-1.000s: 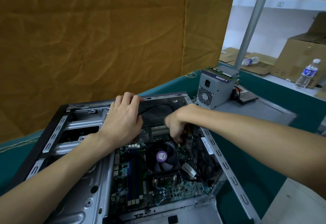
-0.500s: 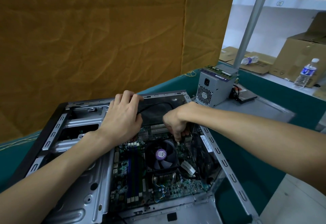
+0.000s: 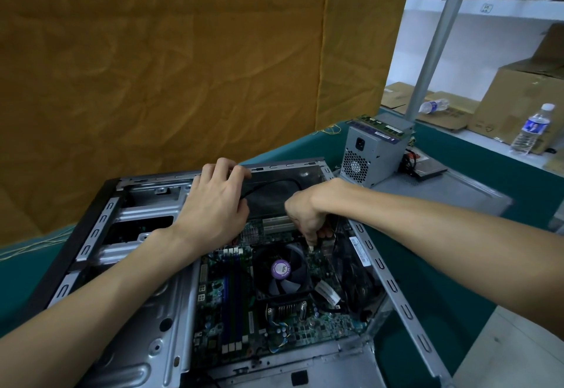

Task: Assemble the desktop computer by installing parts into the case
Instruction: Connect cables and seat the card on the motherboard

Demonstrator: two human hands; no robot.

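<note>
Our right hand (image 3: 308,213) pinches a small white connector (image 3: 311,248) just below its fingertips; we seat it straight while our left hand (image 3: 213,204), fingers curled, holds the black cable (image 3: 274,182) aside.

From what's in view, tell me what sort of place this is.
Probably a computer repair or assembly workshop: an open case on the bench, a loose power supply beside it, cardboard boxes on shelving.

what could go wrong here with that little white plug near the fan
The right hand pinches a small white connector just above the motherboard, right beside the CPU fan; its header is too small to see, so it could go in misaligned and bend pins. The black cable under the left hand may slip free and drop toward the fan.
</note>
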